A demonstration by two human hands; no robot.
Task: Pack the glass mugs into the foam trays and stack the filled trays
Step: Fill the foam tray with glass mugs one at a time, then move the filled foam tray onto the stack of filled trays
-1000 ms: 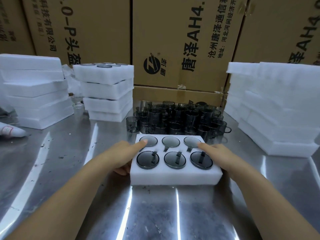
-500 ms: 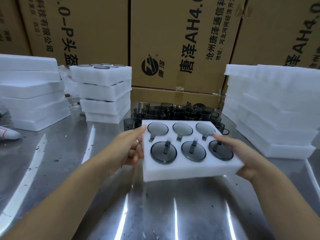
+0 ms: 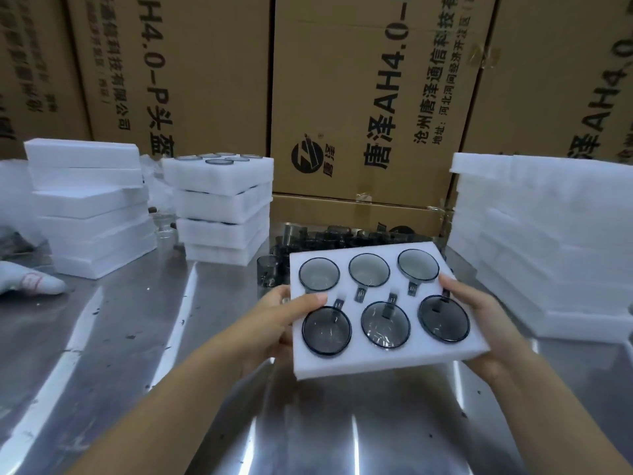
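Mugs [image 3: 385, 324] are filling the foam tray [image 3: 376, 363]. Left grip [image 3: 286, 320] is clasping its left edge; right grip [image 3: 479, 315] is clasping its right.

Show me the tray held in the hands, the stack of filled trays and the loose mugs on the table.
tray [image 3: 411, 358], head view, bare foam by its front edge.
stack of filled trays [image 3: 219, 204], head view, side wall of the second tray.
loose mugs [image 3: 270, 278], head view, nearest mug's wall.

Packing warehouse: stacked cartons [image 3: 359, 97], foam tray stacks [image 3: 222, 207], steel table [image 3: 137, 337].
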